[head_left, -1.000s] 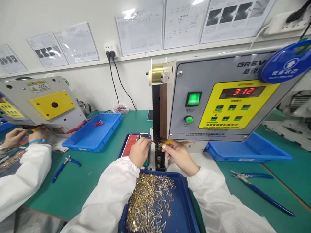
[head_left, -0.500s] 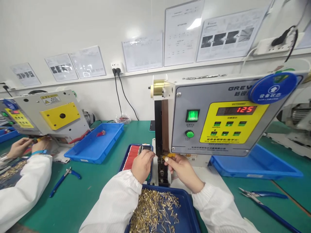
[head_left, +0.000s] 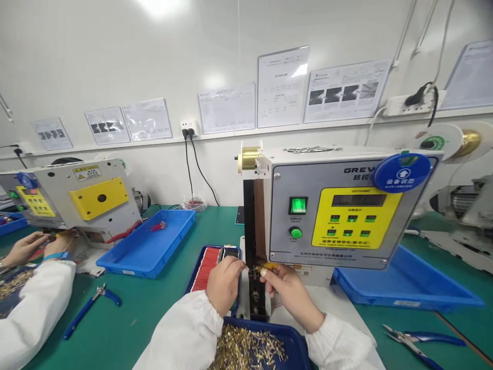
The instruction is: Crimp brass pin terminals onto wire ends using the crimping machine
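Observation:
Both hands meet at the dark crimping head (head_left: 256, 295) of a grey bench machine (head_left: 292, 167). My left hand (head_left: 223, 285) is closed in a pinch just left of the head; a thin tip shows at its fingertips, too small to name. On the other side my right hand (head_left: 290, 290) pinches with thumb and fingers. A yellow-orange piece (head_left: 270, 266) shows at those fingers; whether it is held or worn I cannot tell. Below the hands lies a dark blue tray (head_left: 296, 341) of loose gold-coloured metal pins (head_left: 246, 347).
Behind my left hand a tray holds red wire pieces (head_left: 206, 268). Blue bins stand left (head_left: 154, 257) and right (head_left: 408, 298). Blue-handled cutters lie left (head_left: 87, 308) and right (head_left: 416, 339). A co-worker's hands (head_left: 57, 244) are at another machine on the left.
The view has tilted upward, so everything sits lower in the picture. The machine's display showed red digits before and looks dark now. Both hands stay at the crimping head.

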A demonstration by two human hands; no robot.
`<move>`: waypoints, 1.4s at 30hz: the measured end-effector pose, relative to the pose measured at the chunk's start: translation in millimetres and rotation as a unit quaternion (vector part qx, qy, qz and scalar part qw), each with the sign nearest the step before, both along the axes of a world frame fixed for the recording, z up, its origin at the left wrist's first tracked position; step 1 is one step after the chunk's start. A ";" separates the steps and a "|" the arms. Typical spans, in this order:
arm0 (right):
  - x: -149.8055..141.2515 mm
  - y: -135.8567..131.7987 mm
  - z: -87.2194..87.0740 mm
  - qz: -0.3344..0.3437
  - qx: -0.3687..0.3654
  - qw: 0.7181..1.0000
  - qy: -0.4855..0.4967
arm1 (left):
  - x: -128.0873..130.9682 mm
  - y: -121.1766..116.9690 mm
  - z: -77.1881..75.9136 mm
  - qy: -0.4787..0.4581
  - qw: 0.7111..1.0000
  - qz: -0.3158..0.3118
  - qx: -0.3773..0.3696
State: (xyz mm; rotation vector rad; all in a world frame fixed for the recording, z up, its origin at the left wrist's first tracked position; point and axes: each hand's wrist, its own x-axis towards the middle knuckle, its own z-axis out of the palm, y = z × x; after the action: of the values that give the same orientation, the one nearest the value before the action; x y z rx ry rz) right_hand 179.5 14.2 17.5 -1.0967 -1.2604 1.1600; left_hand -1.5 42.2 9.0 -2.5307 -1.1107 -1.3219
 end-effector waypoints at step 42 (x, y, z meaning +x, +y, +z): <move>-5.3 0.0 -4.3 -0.028 0.008 1.000 -0.009 | -0.5 -3.4 -2.2 -0.022 0.998 0.046 0.045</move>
State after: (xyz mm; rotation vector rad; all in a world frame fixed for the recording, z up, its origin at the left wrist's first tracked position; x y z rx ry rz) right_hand 174.2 14.3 13.2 -1.1264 -1.2416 1.0988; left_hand -2.0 38.8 6.8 -2.3693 -1.1343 -1.3770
